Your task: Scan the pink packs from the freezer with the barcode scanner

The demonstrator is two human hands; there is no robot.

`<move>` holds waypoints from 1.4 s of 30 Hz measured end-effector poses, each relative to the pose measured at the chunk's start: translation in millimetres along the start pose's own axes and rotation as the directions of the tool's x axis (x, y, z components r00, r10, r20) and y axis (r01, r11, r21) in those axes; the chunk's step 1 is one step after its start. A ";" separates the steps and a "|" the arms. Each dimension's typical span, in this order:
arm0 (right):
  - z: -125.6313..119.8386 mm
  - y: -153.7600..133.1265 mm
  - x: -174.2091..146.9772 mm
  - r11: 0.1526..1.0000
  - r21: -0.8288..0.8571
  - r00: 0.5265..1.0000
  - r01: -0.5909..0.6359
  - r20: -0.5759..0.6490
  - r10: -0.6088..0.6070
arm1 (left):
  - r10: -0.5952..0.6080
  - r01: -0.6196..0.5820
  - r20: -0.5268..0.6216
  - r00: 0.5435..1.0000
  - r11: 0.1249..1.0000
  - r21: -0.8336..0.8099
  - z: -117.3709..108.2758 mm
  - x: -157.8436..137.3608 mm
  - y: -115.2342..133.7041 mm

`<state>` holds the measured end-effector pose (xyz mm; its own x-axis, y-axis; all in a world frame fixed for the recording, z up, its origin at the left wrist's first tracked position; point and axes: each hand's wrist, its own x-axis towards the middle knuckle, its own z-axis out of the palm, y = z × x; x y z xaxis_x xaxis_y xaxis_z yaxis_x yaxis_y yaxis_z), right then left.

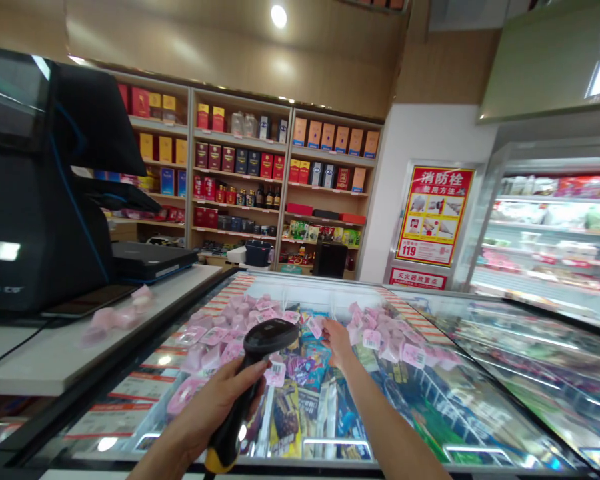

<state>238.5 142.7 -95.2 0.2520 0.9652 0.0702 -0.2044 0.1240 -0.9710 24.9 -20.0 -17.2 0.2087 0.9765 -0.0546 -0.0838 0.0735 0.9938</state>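
Scanner [260, 373]: 1, left hand [215, 407].

A small grocery shop, seen from behind its glass-topped chest freezer [430, 313], which is filled with packaged frozen goods and strewn with pink price tags [380, 333]. Left of the freezer, a checkout terminal [40, 200] stands on a counter. Beyond the freezer, wooden wall shelves [240, 173] hold boxed goods and bottles. To the freezer's right stands an open refrigerated display case [555, 227].
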 end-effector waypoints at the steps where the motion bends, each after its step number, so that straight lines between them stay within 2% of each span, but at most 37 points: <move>1: -6.4 -2.2 2.3 0.996 0.074 0.998 -0.056 -0.009 0.057 | -0.008 0.008 0.027 1.000 1.000 0.003 0.9 0.9 -0.3; 5: -20.2 -7.8 6.1 0.953 0.252 0.985 -0.167 0.001 0.172 | -0.017 0.013 0.109 0.994 0.999 0.040 4.9 3.5 -0.5; 9: -22.3 -9.6 5.0 0.930 0.319 0.981 -0.185 -0.001 0.196 | -0.006 0.001 0.077 0.997 0.998 0.055 10.6 5.1 -0.8; 13: -25.0 -10.2 5.3 0.929 0.323 0.982 -0.180 0.011 0.187 | 0.002 -0.004 0.049 0.999 0.999 0.043 14.7 8.1 -0.2; 18: -31.9 -8.0 10.4 0.960 0.252 0.992 -0.121 0.001 0.125 | -0.008 0.004 0.078 0.997 0.999 0.049 14.9 12.8 -0.9; 21: -36.3 -6.6 13.4 0.993 0.118 0.994 -0.012 -0.109 0.025 | -0.013 0.010 0.072 0.997 0.999 0.046 14.6 14.4 -2.0; 24: -41.2 -7.9 14.6 0.990 -0.055 0.967 0.130 -0.216 -0.138 | 0.010 -0.011 0.023 1.000 0.999 0.050 14.8 14.8 -1.2; 26: -45.3 -10.1 14.4 0.944 -0.232 0.920 0.233 -0.261 -0.291 | 0.033 -0.031 -0.033 0.999 0.998 0.057 15.2 14.9 0.9; 28: -49.9 -12.1 13.5 0.838 -0.439 0.847 0.324 -0.259 -0.464 | 0.051 -0.046 -0.075 0.996 0.997 0.063 15.3 15.4 3.7; 30: -54.3 -13.1 12.0 0.742 -0.550 0.790 0.384 -0.221 -0.572 | 0.063 -0.058 -0.087 0.994 0.997 0.057 14.6 16.5 6.0; 32: -56.1 -13.1 9.2 0.684 -0.601 0.758 0.413 -0.190 -0.624 | 0.072 -0.070 -0.103 0.992 0.997 0.026 12.4 18.3 6.5; 34: -52.0 -13.0 4.2 0.632 -0.662 0.733 0.403 -0.181 -0.656 | 0.072 -0.074 -0.124 0.990 0.997 -0.008 8.2 20.6 4.5; 36: -40.1 -13.1 -4.0 0.600 -0.689 0.736 0.406 -0.142 -0.662 | 0.071 -0.076 -0.133 0.989 0.997 -0.028 2.2 23.1 0.4; 38: -21.0 -12.9 -16.2 0.628 -0.620 0.798 0.471 -0.005 -0.603 | 0.078 -0.082 -0.123 0.989 0.996 -0.033 -4.0 24.7 -4.0; 40: 0.8 -11.3 -32.0 0.706 -0.479 0.851 0.522 0.229 -0.473 | 0.087 -0.091 -0.115 0.990 0.995 -0.032 -8.7 24.4 -6.4; 42: 20.0 -7.9 -49.1 0.746 -0.404 0.826 0.530 0.446 -0.345 | 0.078 -0.083 -0.126 0.989 0.996 -0.036 -10.7 21.7 -5.5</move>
<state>208.9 98.9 -86.5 -0.1430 0.8570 0.4950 0.3635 0.5107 -0.7791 19.4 3.0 -24.9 0.0769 0.9970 0.0109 -0.1358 -0.0003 0.9907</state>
